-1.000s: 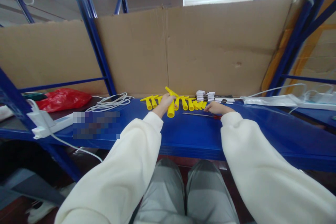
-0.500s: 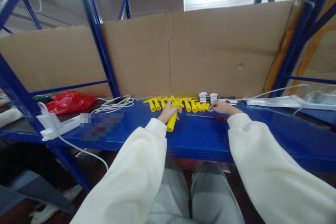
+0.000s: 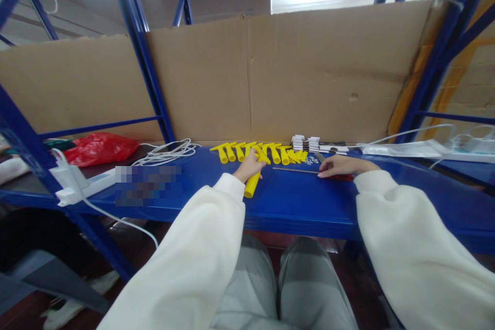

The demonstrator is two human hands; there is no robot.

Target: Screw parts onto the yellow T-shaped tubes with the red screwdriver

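Note:
My left hand (image 3: 250,166) is closed around a yellow T-shaped piece (image 3: 252,186), whose round end points toward me. Behind it, a row of several similar yellow pieces (image 3: 223,154) lies on the blue shelf. My right hand (image 3: 335,166) is closed at the screwdriver (image 3: 296,169), near its red handle; whether the fingers grip it is too small to tell. Small silvery parts (image 3: 310,160) lie in a patch just left of my right hand. White bundled pieces (image 3: 305,143) with dark bands stand behind them.
Along the left are a red plastic bag (image 3: 102,148), a coiled white cable (image 3: 170,153) and a white power strip (image 3: 96,184). A cardboard panel (image 3: 201,82) backs the blue shelf (image 3: 294,206). Another power strip (image 3: 460,152) lies at the right.
My right hand has moved right and slightly toward me, from the small silvery parts to the screwdriver's handle. My left hand still holds the yellow piece in nearly the same place.

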